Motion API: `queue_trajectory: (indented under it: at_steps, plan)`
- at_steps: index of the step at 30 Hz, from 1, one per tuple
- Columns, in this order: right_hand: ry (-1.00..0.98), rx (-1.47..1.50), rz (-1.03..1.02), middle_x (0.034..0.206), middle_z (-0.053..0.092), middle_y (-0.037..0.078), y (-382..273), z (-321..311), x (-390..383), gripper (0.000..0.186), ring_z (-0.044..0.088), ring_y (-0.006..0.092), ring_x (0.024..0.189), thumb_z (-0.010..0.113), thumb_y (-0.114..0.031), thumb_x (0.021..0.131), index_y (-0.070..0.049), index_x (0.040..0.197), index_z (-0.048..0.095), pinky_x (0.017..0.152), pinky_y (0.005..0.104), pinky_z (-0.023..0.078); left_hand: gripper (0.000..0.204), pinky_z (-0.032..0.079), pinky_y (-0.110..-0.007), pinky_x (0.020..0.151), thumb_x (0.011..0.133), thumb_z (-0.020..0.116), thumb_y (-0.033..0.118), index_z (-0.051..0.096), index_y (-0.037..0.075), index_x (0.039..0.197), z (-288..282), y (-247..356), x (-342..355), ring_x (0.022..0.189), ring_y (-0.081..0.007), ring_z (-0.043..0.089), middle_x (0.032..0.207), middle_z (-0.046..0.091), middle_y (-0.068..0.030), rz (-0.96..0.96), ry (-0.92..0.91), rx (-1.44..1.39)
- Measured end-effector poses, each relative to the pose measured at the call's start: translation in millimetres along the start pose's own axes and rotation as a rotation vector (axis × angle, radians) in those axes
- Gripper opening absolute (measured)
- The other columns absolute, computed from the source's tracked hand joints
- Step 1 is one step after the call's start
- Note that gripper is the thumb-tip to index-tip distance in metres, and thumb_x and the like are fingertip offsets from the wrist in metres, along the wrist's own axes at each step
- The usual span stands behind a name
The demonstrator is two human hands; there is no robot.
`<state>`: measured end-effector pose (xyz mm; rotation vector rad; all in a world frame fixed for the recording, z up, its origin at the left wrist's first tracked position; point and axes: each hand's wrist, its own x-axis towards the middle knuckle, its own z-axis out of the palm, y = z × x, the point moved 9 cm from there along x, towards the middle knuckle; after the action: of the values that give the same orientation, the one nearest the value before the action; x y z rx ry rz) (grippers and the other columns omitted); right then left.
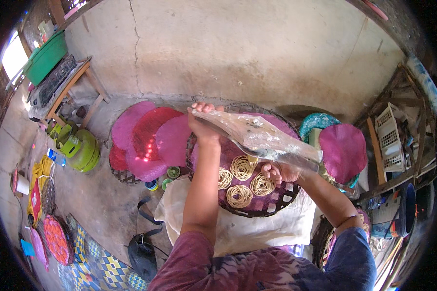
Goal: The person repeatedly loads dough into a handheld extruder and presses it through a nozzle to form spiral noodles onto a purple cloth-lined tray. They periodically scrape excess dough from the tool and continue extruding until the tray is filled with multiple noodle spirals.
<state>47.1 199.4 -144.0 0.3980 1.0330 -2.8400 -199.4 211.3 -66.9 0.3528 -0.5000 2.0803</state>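
Observation:
My left hand [206,119] is closed round the left end of a long, worn wooden piece [262,133], pale and dusted with white. It slants down to the right above a round woven tray [272,209] lined with pink-purple cloth. Several coils of pale dough strands [240,196] lie on that lining, and a short bundle of strands [252,161] shows just beneath the wood. My right hand [279,172] is under the right part of the wood, beside the rightmost coil. Its fingers curl in; what they grip is hidden.
Pink and red round sheets [155,128] overlap on a tray to the left. A purple round sheet [342,150] rests on a turquoise container at right. Green gas cylinders [80,150] stand near a wooden table [70,89]. A white crate [388,138] sits on the right shelf. Behind is a wall [228,48].

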Motion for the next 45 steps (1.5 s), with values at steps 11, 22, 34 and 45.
queue_trajectory:
  at_steps: [11,22,34,45]
  plan:
    - [-0.087,-0.426,0.254,0.114,0.062,0.025,-58,40,-12,0.066,0.068,0.0280,0.087,0.039,-0.058,0.097,-0.004,0.135,0.047,0.069,0.0365,0.057,0.042,0.041,-0.039,0.071,0.096,0.042,0.054,0.055,0.015,0.084,76,5,28,0.072,-0.0207,0.056,0.069,0.055,-0.0004,-0.019,-0.040,0.259]
    - [0.653,-1.063,0.289,0.072,0.057,0.004,-112,21,-93,0.076,0.053,0.0127,0.060,0.020,-0.067,0.098,-0.005,0.107,0.064,0.051,0.0273,0.045,0.052,0.044,-0.041,0.073,0.096,0.025,0.055,0.048,0.011,0.081,-44,-79,30,0.066,-0.0232,0.050,0.066,0.048,-0.0051,-0.179,0.453,0.201]
    - [0.707,-1.123,0.058,0.060,0.059,0.008,-131,45,-104,0.081,0.055,0.0168,0.047,0.034,-0.072,0.092,0.001,0.085,0.068,0.044,0.0308,0.044,0.043,0.041,-0.039,0.066,0.096,0.023,0.048,0.043,0.014,0.079,-2,-81,43,0.061,-0.0186,0.044,0.064,0.044,-0.0011,-0.102,0.361,0.346]
    - [0.633,-1.000,0.232,0.081,0.065,0.018,-93,22,-124,0.091,0.065,0.0213,0.068,0.029,-0.076,0.090,0.005,0.117,0.060,0.062,0.0345,0.055,0.031,0.042,-0.035,0.066,0.094,0.038,0.035,0.050,0.016,0.072,-38,-90,14,0.057,-0.0158,0.047,0.061,0.049,0.0037,-0.164,0.323,0.263]
